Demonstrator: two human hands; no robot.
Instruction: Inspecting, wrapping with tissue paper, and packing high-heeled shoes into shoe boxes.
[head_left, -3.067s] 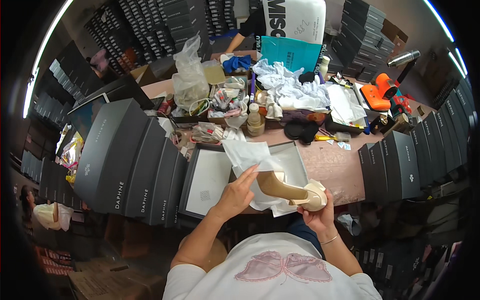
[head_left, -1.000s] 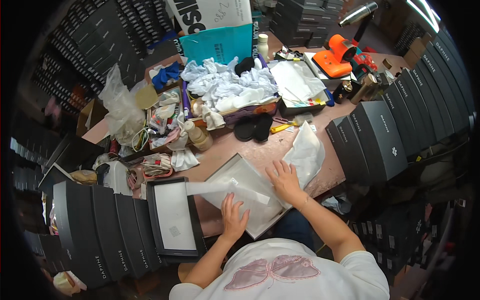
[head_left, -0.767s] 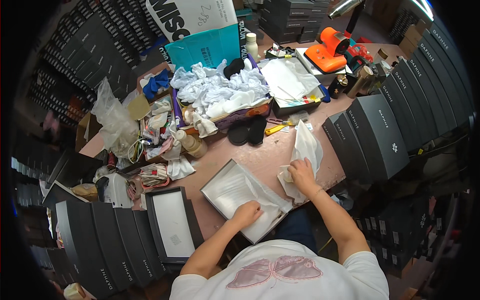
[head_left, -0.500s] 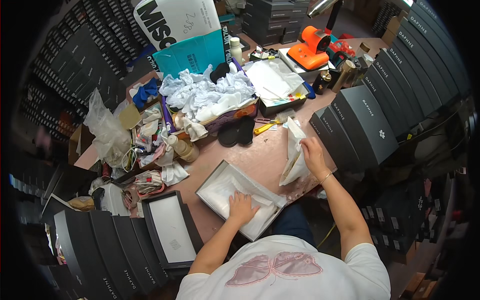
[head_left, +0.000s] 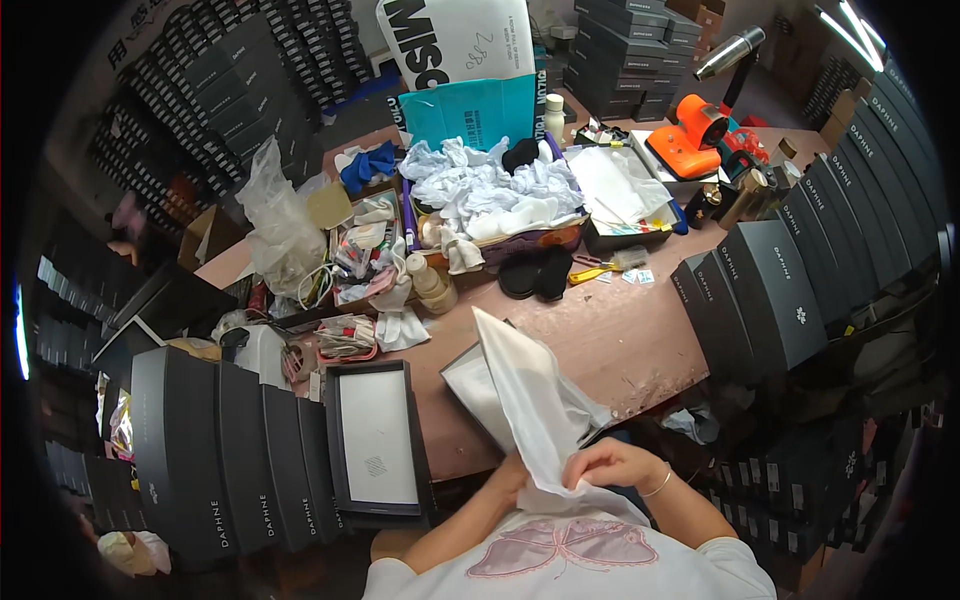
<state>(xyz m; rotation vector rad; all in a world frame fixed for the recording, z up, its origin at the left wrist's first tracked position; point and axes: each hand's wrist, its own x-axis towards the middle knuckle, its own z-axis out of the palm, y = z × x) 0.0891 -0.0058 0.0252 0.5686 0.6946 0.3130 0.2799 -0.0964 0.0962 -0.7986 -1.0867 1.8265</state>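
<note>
Right grip point(head_left: 613, 466) on wrapping point(head_left: 538, 395), box point(head_left: 462, 362) behind

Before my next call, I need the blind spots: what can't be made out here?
Head view: left hand, its fingers mostly hidden behind the white wrap.
Head view: whatever the white wrap may hold, hidden by its own folds.
Head view: open box, its inside mostly covered by the wrap.
Head view: right-side box row, far end lost in the dark rim.

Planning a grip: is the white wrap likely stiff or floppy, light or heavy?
Probably floppy: the white wrap creases beside the right hand. It may hold some shape, since its tall corner stands up beyond the hand. Likely light if empty, as it looks thin; any contents are hidden.
</note>
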